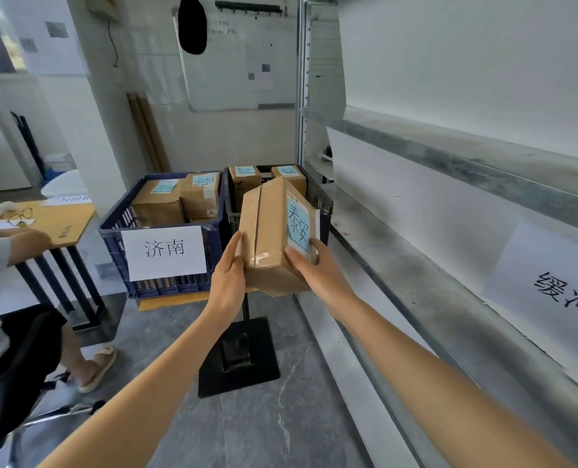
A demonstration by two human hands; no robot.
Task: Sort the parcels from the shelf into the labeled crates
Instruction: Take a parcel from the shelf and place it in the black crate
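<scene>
I hold a brown cardboard parcel (270,231) with a blue handwritten label in front of me, tilted, between both hands. My left hand (228,275) presses flat against its left side with straight fingers. My right hand (318,268) grips its right lower corner, thumb on the front and fingers over the label edge. Behind the parcel stands a black crate (231,211) with two labelled parcels inside. Left of it a blue crate (112,224) with a white paper sign holds several parcels.
A metal shelf (449,265) runs along the right, with a white paper sign (551,298) on its back. A black stand base (240,359) sits on the floor below the parcel. A seated person (14,298) and a wooden table (61,221) are at the left.
</scene>
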